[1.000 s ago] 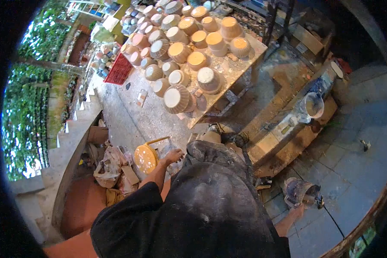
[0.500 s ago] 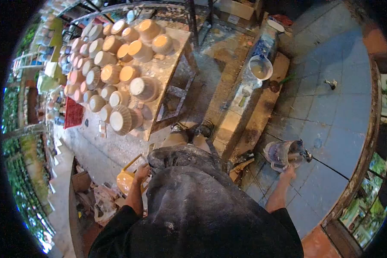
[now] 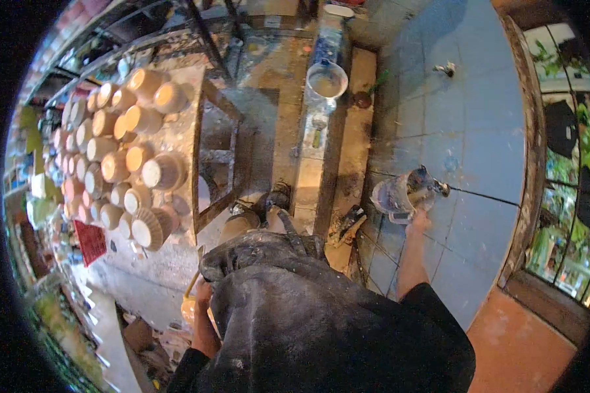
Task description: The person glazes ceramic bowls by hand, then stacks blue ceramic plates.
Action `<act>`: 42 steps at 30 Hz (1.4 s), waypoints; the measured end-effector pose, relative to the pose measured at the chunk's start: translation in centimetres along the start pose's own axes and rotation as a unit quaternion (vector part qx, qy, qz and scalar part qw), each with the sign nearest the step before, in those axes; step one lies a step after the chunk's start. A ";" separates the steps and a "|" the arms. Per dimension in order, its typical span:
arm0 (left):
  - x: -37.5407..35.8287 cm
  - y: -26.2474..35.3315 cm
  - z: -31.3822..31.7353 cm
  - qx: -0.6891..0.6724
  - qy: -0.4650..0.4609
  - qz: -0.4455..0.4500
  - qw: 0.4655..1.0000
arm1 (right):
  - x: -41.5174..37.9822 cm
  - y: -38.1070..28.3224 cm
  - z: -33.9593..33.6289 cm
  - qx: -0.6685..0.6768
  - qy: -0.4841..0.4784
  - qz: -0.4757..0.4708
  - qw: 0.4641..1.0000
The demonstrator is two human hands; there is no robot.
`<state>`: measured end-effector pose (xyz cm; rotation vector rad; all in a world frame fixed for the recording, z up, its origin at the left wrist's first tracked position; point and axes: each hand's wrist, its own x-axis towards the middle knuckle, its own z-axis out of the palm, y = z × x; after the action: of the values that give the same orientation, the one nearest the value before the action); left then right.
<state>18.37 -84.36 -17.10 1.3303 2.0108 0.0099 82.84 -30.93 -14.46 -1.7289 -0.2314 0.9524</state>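
My right hand (image 3: 418,221) is closed on the handle side of a stained plastic jug (image 3: 392,196). The jug is tilted, its mouth towards a wall tap (image 3: 442,188) on the blue tiles. Whether water runs is too small to tell. Down at my left side, my left hand (image 3: 204,290) is closed at a thin yellow handle. That handle belongs to an orange-yellow plastic container (image 3: 188,309), partly hidden behind my forearm. A dark, smeared apron (image 3: 275,295) covers my front.
Several clay pots (image 3: 162,171) stand on a wooden table (image 3: 189,134) at left. A white bucket (image 3: 327,81) sits on the ledge (image 3: 309,171) ahead. Another tap (image 3: 447,69) is farther along the tiled wall (image 3: 482,118). A red crate (image 3: 90,242) is beyond the table.
My view has turned right, so the table and ledge have shifted left. The jug has stayed near the tap in my right hand. Less of the yellow container shows now.
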 end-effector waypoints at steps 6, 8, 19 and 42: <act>0.6 3.7 -2.3 -0.274 -0.003 -0.197 0.941 | -2.2 -1.3 2.3 -0.079 0.101 -0.025 0.991; 0.5 3.7 -2.3 -0.287 -0.005 -0.206 0.936 | -2.7 -1.7 2.0 -0.075 0.086 -0.031 0.993; 0.3 6.3 -3.5 -0.353 0.030 -0.255 0.899 | -3.1 -2.4 2.2 -0.066 0.031 -0.040 0.997; 0.7 9.4 -5.7 -0.475 0.005 -0.304 0.826 | 7.6 1.9 -3.0 -0.251 -0.067 -0.025 0.965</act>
<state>22.55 -77.36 -9.73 0.0462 1.9039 0.6360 89.34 -29.36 -19.50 -2.1044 -0.6468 1.0336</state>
